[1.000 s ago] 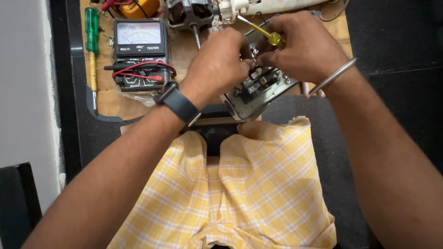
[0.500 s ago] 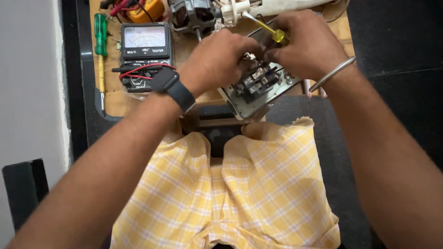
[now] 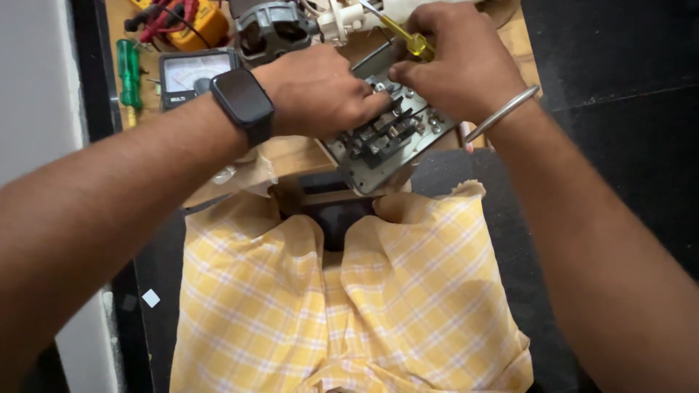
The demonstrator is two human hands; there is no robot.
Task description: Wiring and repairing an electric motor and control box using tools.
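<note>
**At the bench edge: both hands on a grey switch assembly**

At the near edge of the wooden workbench [image 3: 291, 156] sits a grey metal switch assembly [image 3: 386, 142], tilted. Its long axis runs diagonally, near-left corner toward the person, far-right end up under the right hand. Screw terminals and black contact parts face up.

Left hand [image 3: 317, 91]: fingers curled down onto the left part of the assembly, pressing or pinching at the contacts; can't tell exactly which part they grip. Black smartwatch [image 3: 244, 102] on that wrist.

Right hand [image 3: 459, 62]: fingers closed around a yellow-handled screwdriver [image 3: 408, 40]. Shaft points up-left, away from the person, handle end at the fingertips just over the assembly's far end. Metal bangle [image 3: 502, 113] on that wrist.

Behind the hands: grey motor housing [image 3: 273, 29], white plastic part [image 3: 349, 16] just beside it. Left of those, an analog multimeter [image 3: 191, 73], partly hidden by the left wrist, and a yellow meter [image 3: 193, 18] with red and black leads lying on it. Green screwdriver [image 3: 129, 69] lies at the bench's left side, long axis running near to far.

Yellow checked cloth [image 3: 342, 306] covers the lap below.
</note>
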